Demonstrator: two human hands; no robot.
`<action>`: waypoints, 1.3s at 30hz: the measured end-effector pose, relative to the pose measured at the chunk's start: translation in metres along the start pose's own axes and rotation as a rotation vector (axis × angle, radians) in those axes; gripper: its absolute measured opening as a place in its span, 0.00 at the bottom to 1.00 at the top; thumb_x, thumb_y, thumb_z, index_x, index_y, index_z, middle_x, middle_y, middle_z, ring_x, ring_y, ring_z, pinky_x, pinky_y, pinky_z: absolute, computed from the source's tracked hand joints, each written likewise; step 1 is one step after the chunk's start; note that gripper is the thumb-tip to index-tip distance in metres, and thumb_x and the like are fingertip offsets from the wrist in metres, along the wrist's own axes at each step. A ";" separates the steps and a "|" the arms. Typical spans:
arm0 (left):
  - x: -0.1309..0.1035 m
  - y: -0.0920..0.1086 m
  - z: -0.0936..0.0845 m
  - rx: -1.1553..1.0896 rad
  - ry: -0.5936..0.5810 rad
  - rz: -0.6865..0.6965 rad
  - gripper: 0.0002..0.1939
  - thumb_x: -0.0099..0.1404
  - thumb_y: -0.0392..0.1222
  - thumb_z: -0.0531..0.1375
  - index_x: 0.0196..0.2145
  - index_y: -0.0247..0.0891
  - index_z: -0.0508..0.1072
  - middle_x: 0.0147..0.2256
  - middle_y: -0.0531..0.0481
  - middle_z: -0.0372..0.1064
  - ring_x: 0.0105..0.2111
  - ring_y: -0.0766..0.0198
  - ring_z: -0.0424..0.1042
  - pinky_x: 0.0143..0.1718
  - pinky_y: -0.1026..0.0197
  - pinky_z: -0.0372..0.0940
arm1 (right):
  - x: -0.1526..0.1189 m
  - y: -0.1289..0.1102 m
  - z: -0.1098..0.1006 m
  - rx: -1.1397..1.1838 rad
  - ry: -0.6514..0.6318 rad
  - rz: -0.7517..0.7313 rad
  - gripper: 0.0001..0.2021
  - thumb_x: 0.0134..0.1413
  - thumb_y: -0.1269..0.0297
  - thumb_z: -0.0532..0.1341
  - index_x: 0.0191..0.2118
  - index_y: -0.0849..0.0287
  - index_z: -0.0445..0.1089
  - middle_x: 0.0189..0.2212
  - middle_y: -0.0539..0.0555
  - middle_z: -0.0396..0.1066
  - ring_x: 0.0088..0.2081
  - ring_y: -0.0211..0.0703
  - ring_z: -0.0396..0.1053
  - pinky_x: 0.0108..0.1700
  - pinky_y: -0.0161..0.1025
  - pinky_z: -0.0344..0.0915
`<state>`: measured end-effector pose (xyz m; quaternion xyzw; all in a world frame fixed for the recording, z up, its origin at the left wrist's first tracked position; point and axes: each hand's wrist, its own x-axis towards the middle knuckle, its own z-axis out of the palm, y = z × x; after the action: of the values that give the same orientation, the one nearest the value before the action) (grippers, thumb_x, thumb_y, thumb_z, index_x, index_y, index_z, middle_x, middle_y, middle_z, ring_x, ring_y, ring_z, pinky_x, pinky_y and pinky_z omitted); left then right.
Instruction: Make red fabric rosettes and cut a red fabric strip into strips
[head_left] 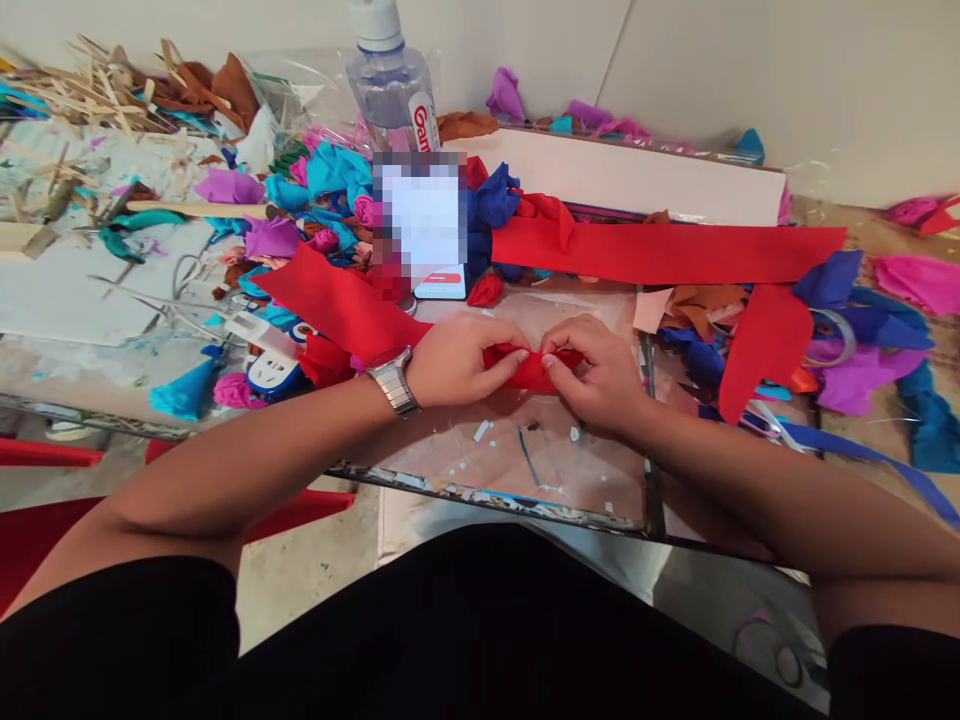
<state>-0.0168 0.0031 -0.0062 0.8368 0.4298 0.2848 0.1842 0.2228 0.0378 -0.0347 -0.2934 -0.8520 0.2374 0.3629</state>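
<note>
Red paper strip (pixel 534 368) lies pinched between 2 hands at the near middle of the table (pixel 585 470), just above its front edge. Left hand (pixel 461 358), with a metal wristwatch (pixel 394 382) on its wrist, has its fingers curled over the strip's left end, grasping it. Right hand (pixel 600 375) grips the right end, its thumb and fingertips pressed onto the paper; the 2 hands nearly touch over the folded middle. From the left hand the same red paper runs up and to the left as a wide band (pixel 330 300). Behind the hands stands a phone (pixel 427 225), its screen blurred, and behind that a clear water bottle (pixel 390 85) with a white cap. A long red band (pixel 667 252) stretches rightward from the phone in front of a white board (pixel 637 180). Crumpled scraps of blue, purple, pink and brown paper (pixel 862 330) cover the right side; wooden sticks (pixel 97 90) are heaped at far left, near scissors (pixel 180 270).
</note>
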 end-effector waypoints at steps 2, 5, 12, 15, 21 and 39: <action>0.000 0.000 -0.001 -0.017 -0.003 -0.025 0.15 0.74 0.46 0.58 0.42 0.40 0.85 0.38 0.48 0.85 0.36 0.58 0.81 0.41 0.56 0.69 | 0.000 0.000 -0.001 0.009 -0.025 0.004 0.01 0.64 0.65 0.63 0.39 0.52 0.73 0.36 0.54 0.80 0.40 0.52 0.74 0.48 0.53 0.66; 0.000 0.001 -0.001 -0.037 -0.031 -0.058 0.15 0.73 0.46 0.59 0.42 0.40 0.85 0.38 0.48 0.86 0.36 0.58 0.81 0.41 0.56 0.70 | 0.001 -0.002 -0.001 0.018 -0.033 -0.020 0.03 0.65 0.61 0.65 0.41 0.52 0.75 0.38 0.53 0.82 0.41 0.52 0.76 0.49 0.54 0.66; 0.001 0.002 -0.004 -0.075 -0.063 -0.088 0.14 0.71 0.46 0.60 0.39 0.39 0.85 0.36 0.48 0.85 0.35 0.58 0.80 0.39 0.56 0.69 | 0.003 -0.001 0.000 -0.007 0.028 -0.057 0.04 0.67 0.61 0.66 0.39 0.51 0.78 0.36 0.53 0.83 0.40 0.52 0.78 0.49 0.55 0.68; 0.002 0.001 -0.004 -0.075 -0.076 -0.111 0.14 0.70 0.47 0.61 0.37 0.39 0.85 0.34 0.48 0.84 0.32 0.59 0.78 0.37 0.56 0.68 | 0.002 -0.001 0.000 -0.017 0.024 -0.040 0.04 0.67 0.60 0.66 0.39 0.51 0.78 0.36 0.53 0.83 0.41 0.53 0.78 0.49 0.55 0.69; 0.003 -0.003 -0.002 -0.074 -0.042 -0.118 0.16 0.72 0.48 0.61 0.32 0.38 0.82 0.29 0.50 0.80 0.28 0.63 0.74 0.33 0.58 0.65 | 0.000 -0.002 -0.002 0.040 0.013 -0.019 0.03 0.66 0.61 0.65 0.42 0.51 0.77 0.37 0.54 0.82 0.41 0.52 0.77 0.49 0.54 0.70; 0.005 -0.004 -0.004 -0.098 -0.124 -0.083 0.12 0.69 0.43 0.61 0.32 0.38 0.83 0.27 0.52 0.79 0.26 0.65 0.73 0.32 0.59 0.62 | 0.000 0.000 -0.002 -0.010 0.032 -0.066 0.03 0.66 0.64 0.68 0.42 0.51 0.81 0.36 0.51 0.85 0.40 0.50 0.79 0.50 0.52 0.70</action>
<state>-0.0195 0.0102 -0.0035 0.8244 0.4372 0.2453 0.2629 0.2239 0.0383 -0.0335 -0.2709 -0.8564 0.2162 0.3827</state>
